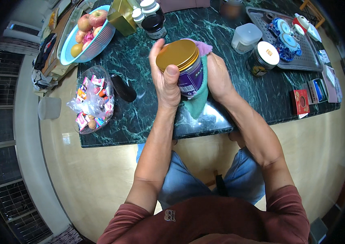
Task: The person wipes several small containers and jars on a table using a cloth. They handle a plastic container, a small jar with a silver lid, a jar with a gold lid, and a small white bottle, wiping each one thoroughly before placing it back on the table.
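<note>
A jar (189, 80) with a gold screw lid and a purple label is held tilted above the table's near edge. My left hand (168, 84) grips it from the left, its thumb lying against the lid's rim. On the far side of the jar, my right hand (218, 73) presses a cloth (202, 97) to the jar's right wall. The cloth is green, with a pink part showing behind the lid. My right fingertips are hidden behind jar and cloth.
On the dark green marble table (148, 119), a candy bowl (111, 100), a black object (123, 88) and a fruit basket (103, 45) stand left. Several jars (155, 27) stand behind. Rightward are a plastic container (247, 38), a white-lidded jar (262, 59) and a teapot tray (305, 62).
</note>
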Demonstrator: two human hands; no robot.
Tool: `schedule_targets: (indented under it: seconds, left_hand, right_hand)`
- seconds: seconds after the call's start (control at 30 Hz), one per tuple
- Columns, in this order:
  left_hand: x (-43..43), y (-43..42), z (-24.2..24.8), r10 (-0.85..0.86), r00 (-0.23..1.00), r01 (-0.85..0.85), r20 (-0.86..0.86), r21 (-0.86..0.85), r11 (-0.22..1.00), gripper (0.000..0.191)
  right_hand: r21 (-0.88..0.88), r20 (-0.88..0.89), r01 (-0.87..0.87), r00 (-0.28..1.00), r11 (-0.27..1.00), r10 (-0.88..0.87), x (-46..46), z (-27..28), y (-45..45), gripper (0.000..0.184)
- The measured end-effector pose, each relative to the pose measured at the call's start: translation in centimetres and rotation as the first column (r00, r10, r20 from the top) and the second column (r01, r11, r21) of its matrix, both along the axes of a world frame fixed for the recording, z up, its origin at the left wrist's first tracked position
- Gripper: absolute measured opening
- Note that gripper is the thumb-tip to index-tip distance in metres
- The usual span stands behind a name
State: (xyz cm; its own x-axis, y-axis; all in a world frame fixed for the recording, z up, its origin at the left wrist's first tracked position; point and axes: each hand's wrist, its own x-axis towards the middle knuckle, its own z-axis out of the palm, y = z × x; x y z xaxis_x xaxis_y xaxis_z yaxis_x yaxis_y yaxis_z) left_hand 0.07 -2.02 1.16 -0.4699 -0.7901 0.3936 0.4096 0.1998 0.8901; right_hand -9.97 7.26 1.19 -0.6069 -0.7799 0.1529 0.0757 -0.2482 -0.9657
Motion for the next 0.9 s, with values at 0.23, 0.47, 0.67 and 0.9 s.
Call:
schedule_targets:
  seconds: [0.23,0.47,0.67,0.9]
  left_hand:
    - [0.5,0.3,0.9,-0.011,0.998,0.010,0.060,0.030,0.999,0.069]
    - [0.2,1.4,0.4,-0.047,0.999,0.047,0.008,0.062,0.997,0.076]
    - [0.6,1.3,1.8,-0.172,0.985,0.167,0.031,0.115,0.979,0.081]
    - [0.4,-0.2,0.7,-0.317,0.946,0.323,-0.062,0.153,0.934,0.102]
  right_hand:
    - [-0.176,-0.552,0.273,0.768,0.946,-0.324,0.2,-1.5,-0.2,0.039]
    - [-0.196,-0.549,0.245,0.775,0.950,-0.313,0.9,-1.8,-0.8,0.045]
    - [-0.157,-0.008,0.064,0.998,0.986,-0.066,0.3,-1.3,-0.7,0.051]
    - [-0.076,0.482,-0.149,0.860,0.986,0.167,-0.8,0.6,0.1,0.050]
